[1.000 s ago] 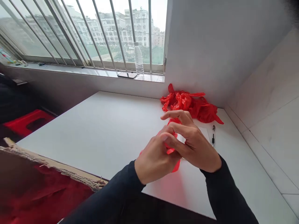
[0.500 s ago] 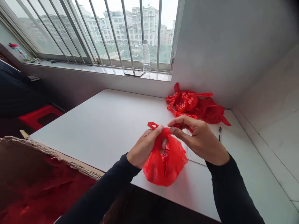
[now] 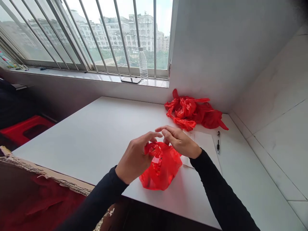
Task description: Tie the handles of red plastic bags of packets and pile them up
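A red plastic bag (image 3: 166, 170) stands at the front edge of the white table, bulging at its base with something dark-marked inside that I cannot make out. On its left, my left hand (image 3: 136, 157) is closed on the gathered top, its lower fingers hidden behind the plastic. My right hand (image 3: 181, 141) reaches in from the right, thumb and fingers bent together at the top of the same bag. The fingertips of both hands nearly meet there, and the bit of plastic between them is mostly covered.
A heap of red plastic bags (image 3: 190, 110) lies against the wall. Right of my hands are a sheet of paper (image 3: 204, 142) and a black pen (image 3: 218, 147). A cardboard box (image 3: 55, 179) with red contents is at lower left. A bottle (image 3: 142, 65) and phone (image 3: 130, 80) rest on the sill.
My left hand has turned over, its back now facing up, and the loop that stuck up beside its thumb no longer shows. My right hand has come closer to it above the bag.
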Demonstrator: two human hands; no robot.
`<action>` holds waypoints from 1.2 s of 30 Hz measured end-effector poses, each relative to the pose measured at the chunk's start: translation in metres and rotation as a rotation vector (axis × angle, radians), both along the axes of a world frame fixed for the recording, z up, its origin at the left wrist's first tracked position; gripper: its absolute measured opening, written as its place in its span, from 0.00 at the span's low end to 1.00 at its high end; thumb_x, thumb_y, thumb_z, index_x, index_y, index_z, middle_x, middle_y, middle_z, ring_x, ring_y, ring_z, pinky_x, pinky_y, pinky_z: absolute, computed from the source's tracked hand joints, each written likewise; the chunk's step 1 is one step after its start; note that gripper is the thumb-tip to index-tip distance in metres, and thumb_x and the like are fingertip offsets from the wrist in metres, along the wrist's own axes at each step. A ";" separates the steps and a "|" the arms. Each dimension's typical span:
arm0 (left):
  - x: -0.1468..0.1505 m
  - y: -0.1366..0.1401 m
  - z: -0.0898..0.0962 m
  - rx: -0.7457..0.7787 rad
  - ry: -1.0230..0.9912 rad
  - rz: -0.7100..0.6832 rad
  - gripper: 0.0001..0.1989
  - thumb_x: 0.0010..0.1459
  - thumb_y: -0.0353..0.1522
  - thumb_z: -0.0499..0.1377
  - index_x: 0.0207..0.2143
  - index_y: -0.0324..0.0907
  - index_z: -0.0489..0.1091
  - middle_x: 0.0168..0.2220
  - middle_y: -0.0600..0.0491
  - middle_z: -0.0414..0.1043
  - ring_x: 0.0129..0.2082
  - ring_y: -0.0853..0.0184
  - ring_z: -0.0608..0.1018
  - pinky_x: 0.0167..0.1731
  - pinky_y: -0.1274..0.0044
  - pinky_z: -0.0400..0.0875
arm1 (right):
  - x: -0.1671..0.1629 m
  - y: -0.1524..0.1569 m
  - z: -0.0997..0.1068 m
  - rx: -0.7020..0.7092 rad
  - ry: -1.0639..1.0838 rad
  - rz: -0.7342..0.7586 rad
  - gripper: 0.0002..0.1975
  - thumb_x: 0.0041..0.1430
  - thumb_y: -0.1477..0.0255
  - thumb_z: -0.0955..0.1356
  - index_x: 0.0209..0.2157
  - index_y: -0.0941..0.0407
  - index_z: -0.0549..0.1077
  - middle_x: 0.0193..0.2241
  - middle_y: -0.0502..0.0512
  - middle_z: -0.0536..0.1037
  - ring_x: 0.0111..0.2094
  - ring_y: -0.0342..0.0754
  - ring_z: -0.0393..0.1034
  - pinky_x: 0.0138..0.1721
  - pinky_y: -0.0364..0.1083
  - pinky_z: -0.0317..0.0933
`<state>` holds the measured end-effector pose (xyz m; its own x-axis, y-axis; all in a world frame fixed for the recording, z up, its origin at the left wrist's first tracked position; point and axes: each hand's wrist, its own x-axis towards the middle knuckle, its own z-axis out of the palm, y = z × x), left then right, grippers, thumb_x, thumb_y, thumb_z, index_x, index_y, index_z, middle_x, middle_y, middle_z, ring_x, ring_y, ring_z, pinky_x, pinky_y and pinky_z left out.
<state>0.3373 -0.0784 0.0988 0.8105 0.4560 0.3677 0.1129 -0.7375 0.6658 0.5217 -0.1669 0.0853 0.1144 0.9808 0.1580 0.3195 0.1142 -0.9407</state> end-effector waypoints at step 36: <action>-0.038 0.000 -0.026 -0.433 -0.023 0.134 0.13 0.65 0.43 0.57 0.37 0.44 0.75 0.40 0.50 0.75 0.37 0.66 0.74 0.39 0.74 0.69 | 0.002 0.019 -0.021 -0.117 0.452 -0.061 0.18 0.63 0.56 0.68 0.36 0.58 0.71 0.42 0.57 0.77 0.27 0.41 0.70 0.28 0.43 0.72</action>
<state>0.2993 -0.0789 0.0723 0.7277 0.6721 0.1366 0.1704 -0.3701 0.9132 0.5238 -0.1481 0.0647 0.2045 0.9783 -0.0322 -0.1226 -0.0071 -0.9924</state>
